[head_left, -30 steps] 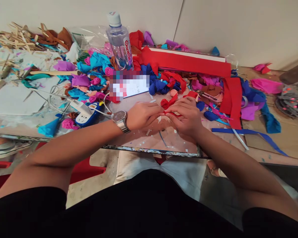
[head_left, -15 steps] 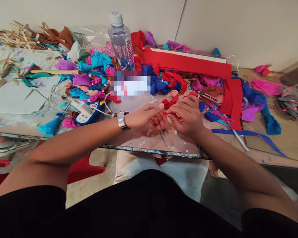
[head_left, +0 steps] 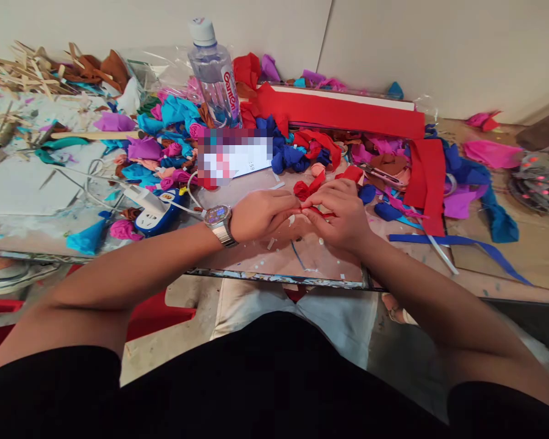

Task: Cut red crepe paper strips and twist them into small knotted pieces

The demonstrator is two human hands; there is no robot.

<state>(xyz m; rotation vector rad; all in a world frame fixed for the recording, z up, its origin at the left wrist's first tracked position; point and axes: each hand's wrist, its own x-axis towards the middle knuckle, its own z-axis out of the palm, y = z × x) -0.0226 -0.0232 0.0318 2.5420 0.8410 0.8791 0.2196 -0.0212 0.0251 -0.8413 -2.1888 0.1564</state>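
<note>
Over the front of the worktable, my left hand and my right hand meet fingertip to fingertip. Both pinch a piece of red crepe paper, most of which is hidden behind the fingers. My left thumb and forefinger press together at its left end, and a watch is on that wrist. The right hand's fingers curl over the rest of the piece. Just beyond the hands lie a loose red crepe scrap and a small peach paper roll. A utility knife lies beyond my right hand.
A water bottle stands behind a phone. Left are a blue power strip with cables and many crumpled paper pieces. Red paper strips, a blue strip and a wire basket lie right. The table edge runs close before me.
My left hand has turned over, its fingers closing from a loose curl into a pinch against the right fingertips. The watch face now shows. The view has shifted slightly.
</note>
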